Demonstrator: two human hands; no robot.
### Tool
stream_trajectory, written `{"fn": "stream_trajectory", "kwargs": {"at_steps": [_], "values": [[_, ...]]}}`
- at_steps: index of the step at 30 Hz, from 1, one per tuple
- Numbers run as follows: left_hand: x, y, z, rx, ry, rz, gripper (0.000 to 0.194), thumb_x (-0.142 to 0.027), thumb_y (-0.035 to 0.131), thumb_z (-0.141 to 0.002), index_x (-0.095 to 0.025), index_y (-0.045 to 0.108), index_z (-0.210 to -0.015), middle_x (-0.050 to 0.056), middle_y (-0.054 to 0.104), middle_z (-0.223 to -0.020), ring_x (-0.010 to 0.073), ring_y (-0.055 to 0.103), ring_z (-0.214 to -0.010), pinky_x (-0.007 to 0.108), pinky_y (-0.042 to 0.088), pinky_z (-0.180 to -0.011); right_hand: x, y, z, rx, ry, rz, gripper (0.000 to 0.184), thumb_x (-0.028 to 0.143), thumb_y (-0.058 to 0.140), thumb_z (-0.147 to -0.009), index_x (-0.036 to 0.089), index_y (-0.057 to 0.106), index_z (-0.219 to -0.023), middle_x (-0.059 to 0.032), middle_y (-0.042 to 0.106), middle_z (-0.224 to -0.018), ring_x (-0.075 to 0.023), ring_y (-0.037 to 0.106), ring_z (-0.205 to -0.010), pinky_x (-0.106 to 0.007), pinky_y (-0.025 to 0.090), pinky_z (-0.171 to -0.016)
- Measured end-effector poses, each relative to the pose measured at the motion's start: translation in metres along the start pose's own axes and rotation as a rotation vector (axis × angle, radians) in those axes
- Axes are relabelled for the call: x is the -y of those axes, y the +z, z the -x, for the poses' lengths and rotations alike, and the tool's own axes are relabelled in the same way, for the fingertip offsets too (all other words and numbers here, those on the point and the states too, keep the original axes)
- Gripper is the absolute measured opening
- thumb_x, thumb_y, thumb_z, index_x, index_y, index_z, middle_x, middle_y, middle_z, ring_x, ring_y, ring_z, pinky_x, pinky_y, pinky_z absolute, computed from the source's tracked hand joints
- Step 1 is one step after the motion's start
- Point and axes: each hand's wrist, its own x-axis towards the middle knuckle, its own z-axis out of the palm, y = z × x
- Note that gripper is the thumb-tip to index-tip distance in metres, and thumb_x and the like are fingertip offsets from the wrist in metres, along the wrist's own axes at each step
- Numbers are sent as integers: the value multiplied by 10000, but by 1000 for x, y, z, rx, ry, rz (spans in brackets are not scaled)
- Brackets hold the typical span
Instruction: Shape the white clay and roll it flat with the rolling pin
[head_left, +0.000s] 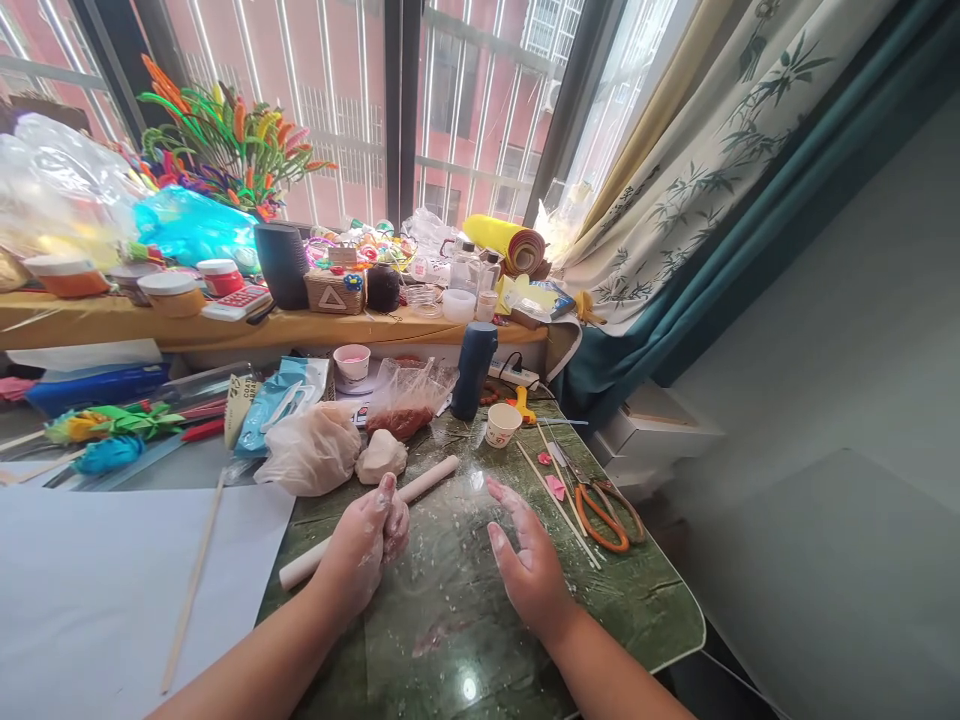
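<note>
My left hand, dusted white, hovers over the white rolling pin lying on the green marbled table. Its fingers are curled together and I cannot make out anything in them. My right hand, also floury, is open with the fingers stretched out above the plastic-covered table top; it holds nothing. A lump of whitish dough sits just beyond the pin, beside a crumpled plastic bag.
A small paper cup, thin wooden sticks, orange-handled scissors and pink bits lie to the right. A dark bottle and a bag of red material stand behind. White paper with a long stick covers the left. The shelf is crowded.
</note>
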Motion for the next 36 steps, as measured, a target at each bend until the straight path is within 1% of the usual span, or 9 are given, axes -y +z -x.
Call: {"fn": "stream_trajectory", "kwargs": {"at_steps": [5,7,12,15,18,23,28,33,36], "values": [[8,-6,0,-9,79,-68,641,-743,691,-756,-199,463,-507,-53,385,-438,83,316,-387,220,238,-396,-8,1,-2,-28,8,-26,507,399,319,-1038,205,426,-1494,-114,487,-1529,-244,441,-1425,-454,392,-1179],[9,-9,-1,-3,112,-98,618,-751,719,-720,-190,523,-550,-36,452,-496,99,393,-433,225,300,-430,-8,1,-4,39,29,54,526,402,287,-1048,198,409,-1517,-112,475,-1545,-239,427,-1439,-450,378,-1188],[13,-5,-2,84,93,-164,611,-774,706,-708,-179,599,-619,1,548,-591,140,502,-513,263,399,-514,23,6,-5,505,-9,397,782,560,449,-990,76,288,-1583,-181,216,-1660,-336,131,-1552,-568,67,-1262],[16,-5,-3,87,73,-173,605,-768,682,-736,-180,598,-624,2,547,-587,143,484,-510,275,395,-514,54,6,-4,735,-120,368,892,600,480,-971,92,132,-1617,-164,69,-1674,-323,27,-1560,-564,-20,-1256],[18,-7,-6,49,74,-147,603,-765,644,-774,-185,578,-624,-11,528,-569,137,460,-500,274,379,-508,66,2,-9,857,-209,282,874,607,453,-984,142,82,-1624,-127,70,-1674,-283,37,-1564,-528,-56,-1257],[21,-9,-12,52,34,-73,613,-784,659,-742,-192,551,-624,-25,518,-550,132,462,-470,263,360,-474,56,2,-19,655,94,478,975,621,525,-940,21,135,-1601,-192,24,-1665,-366,-22,-1553,-567,-32,-1251],[20,-12,-11,12,78,-111,606,-766,670,-753,-180,581,-625,-11,540,-555,129,467,-483,261,379,-491,67,9,-10,828,-299,231,943,600,561,-937,135,114,-1625,-133,56,-1682,-321,67,-1560,-518,23,-1269],[14,-15,-7,44,184,-85,503,-656,703,-806,-169,651,-691,22,618,-642,155,529,-573,273,450,-568,45,-1,-7,609,-385,303,578,463,505,-1007,134,477,-1480,-156,411,-1588,-311,291,-1508,-535,145,-1249],[14,-10,-2,68,270,-119,450,-607,680,-856,-163,718,-795,61,693,-751,186,589,-669,288,486,-642,34,0,-6,506,-554,281,371,380,537,-993,159,625,-1278,-139,647,-1359,-290,541,-1298,-498,336,-1156]]}}
